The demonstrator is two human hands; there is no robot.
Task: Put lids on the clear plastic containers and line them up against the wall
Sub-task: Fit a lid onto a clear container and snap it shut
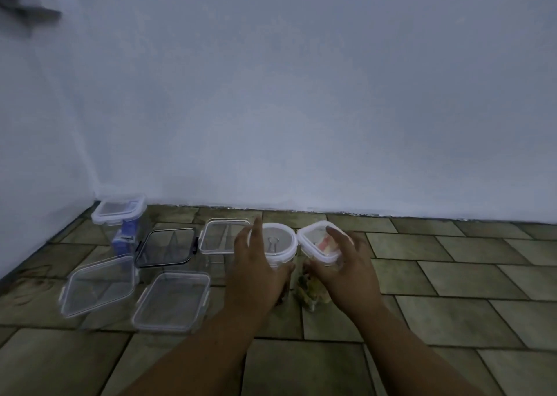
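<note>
round container [278, 245], white-rimmed lid on top, stands at centre of the tiled floor [452, 311]. left hand [256, 270] sits at its 8 o'clock, palm against the container's side, fingers [257, 230] reaching up past the lid rim at 9 to 10 o'clock. hand curved around the body, touching it; thumb side wraps low at 5 o'clock.

second container [310, 290] just at 3 o'clock of the round one, holding yellowish and pink contents, blurred. its lid [319, 240] is tilted, left edge touching or nearly touching the round lid, cannot tell which. right hand [340, 269] lies at the lid's 4 o'clock, fingers cupped over the lid's right edge, thumb low against the container at 7 o'clock. grip looks loose and curved, not flat; whether the lid is seated i cannot tell.

both forearms come in from 6 o'clock, converging, wrists roughly level, hands near each other with the two containers between them.

at 9 o'clock of the left hand: square container [221, 236] with clear lid, just beside the round one. further toward 9: dark-rimmed container [165, 246]. at 10 o'clock, tall container with blue inside [120, 214], lidded, near the wall [301, 94] corner. at 8 o'clock, two flat clear containers [171, 300], side by side, well apart from the wall.
</note>
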